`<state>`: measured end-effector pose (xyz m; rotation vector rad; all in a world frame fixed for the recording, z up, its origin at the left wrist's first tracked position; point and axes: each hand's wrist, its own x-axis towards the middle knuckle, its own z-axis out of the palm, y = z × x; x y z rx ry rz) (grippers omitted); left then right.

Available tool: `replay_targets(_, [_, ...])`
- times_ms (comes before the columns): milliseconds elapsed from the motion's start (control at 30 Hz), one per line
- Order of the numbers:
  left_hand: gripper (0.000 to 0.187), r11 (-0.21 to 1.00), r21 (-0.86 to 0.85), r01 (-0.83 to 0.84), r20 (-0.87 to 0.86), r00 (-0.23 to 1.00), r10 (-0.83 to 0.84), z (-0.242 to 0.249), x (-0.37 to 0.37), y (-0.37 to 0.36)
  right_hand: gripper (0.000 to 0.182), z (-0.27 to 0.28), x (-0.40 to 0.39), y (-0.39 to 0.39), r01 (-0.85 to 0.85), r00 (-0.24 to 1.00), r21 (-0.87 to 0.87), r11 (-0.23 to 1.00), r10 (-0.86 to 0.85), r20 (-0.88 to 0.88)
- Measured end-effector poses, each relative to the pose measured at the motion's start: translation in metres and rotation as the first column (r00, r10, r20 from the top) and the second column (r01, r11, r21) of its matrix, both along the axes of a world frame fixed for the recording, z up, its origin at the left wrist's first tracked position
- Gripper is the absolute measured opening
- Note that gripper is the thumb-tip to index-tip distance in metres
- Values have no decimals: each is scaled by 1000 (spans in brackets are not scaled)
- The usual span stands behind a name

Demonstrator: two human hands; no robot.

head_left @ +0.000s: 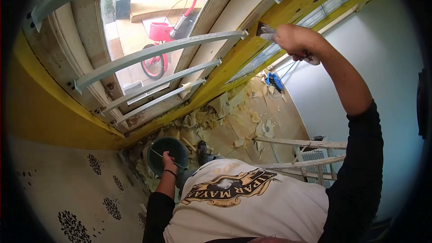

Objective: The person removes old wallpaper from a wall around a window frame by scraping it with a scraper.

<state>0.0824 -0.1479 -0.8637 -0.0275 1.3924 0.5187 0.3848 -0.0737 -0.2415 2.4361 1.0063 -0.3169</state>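
Note:
My right hand (294, 42) is closed round the handle of a scraper (266, 32), whose flat blade touches or nearly touches the yellow frame (245, 47) beside the window. Low at the left, my left hand (169, 160) is closed on the thin wire handle (156, 153) of a dark green bucket (167, 146). The bucket hangs or stands near the wall corner; its contents are too dark to make out.
Pale curved bars (157, 54) cross the window, with a pink bicycle (164, 31) outside. Torn scraps (220, 103) litter the floor. A wooden ladder (310, 144) and a blue object (273, 82) are by the light wall (342, 90). A patterned wall (90, 189) is at left.

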Motion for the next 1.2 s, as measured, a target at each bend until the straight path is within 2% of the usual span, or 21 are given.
replay_targets(67, [20,1000,13,-7,13,1000,6,-2,5,8,29,-1,7,-4,10,998,57,998,-6,-59])
replay_targets(167, [21,1000,16,-4,4,1000,4,-8,5,1,20,-8,2,-16,51,972,309,950,23,-233])
replay_targets(233, [20,1000,-13,28,-11,1000,-29,-10,10,3,20,-46,14,-23,44,963,494,868,95,-253])
replay_targets(267, [20,1000,-3,28,-3,1000,-28,-7,13,7,20,-61,-3,-23,115,974,581,806,25,-227])
replay_targets(333, [18,999,-12,37,12,999,-37,-1,11,8,21,-116,20,-35,-73,992,771,633,127,-10])
replay_targets(400, [18,999,4,38,20,999,-38,-11,6,2,23,-176,32,-43,-122,984,910,395,167,59])
replay_targets(467, [18,998,36,50,23,998,-51,-13,2,4,20,-194,0,-37,171,956,954,247,192,-221])
replay_targets(533, [24,999,26,35,4,999,-35,-13,-2,7,17,-231,8,-25,79,974,988,131,201,-105])
replay_targets(600, [23,1000,25,11,12,1000,-12,-30,-8,5,16,-252,2,-15,240,936,971,-14,269,-228])
replay_targets(633, [19,997,45,62,12,998,-63,-42,-15,0,16,-264,3,-6,251,931,960,-123,302,-204])
replay_targets(667, [15,992,67,104,14,994,-105,-46,-13,6,16,-267,4,0,249,930,958,-141,309,-197])
replay_targets(733, [15,992,70,104,26,994,-106,-9,-17,6,16,-271,4,8,228,941,947,-226,300,-155])
replay_targets(767, [15,993,52,104,42,993,-106,9,-19,8,16,-264,5,10,222,943,951,-216,296,-153])
replay_targets(800, [15,992,61,109,32,993,-111,7,-21,12,16,-261,7,13,229,943,947,-226,293,-158])
replay_targets(867, [15,993,33,110,9,994,-111,-15,-28,9,12,-257,13,17,121,966,974,-193,249,-71])
replay_targets(967, [16,995,66,70,-3,998,-70,-22,-33,8,11,-287,8,16,97,968,971,-218,246,-41])
replay_targets(1000, [16,995,74,74,-4,997,-74,-13,-33,9,11,-298,8,13,97,969,969,-227,243,-40])
replay_targets(1067, [17,995,2,96,3,995,-96,13,-33,14,10,-314,12,11,92,975,985,-149,213,-59])
replay_targets(1133, [17,996,35,84,-14,996,-84,-10,-36,16,11,-290,13,16,134,967,976,-170,237,-91])
replay_targets(1200, [18,995,59,76,-38,997,-74,-18,-39,13,11,-270,22,24,47,976,975,-219,219,2])
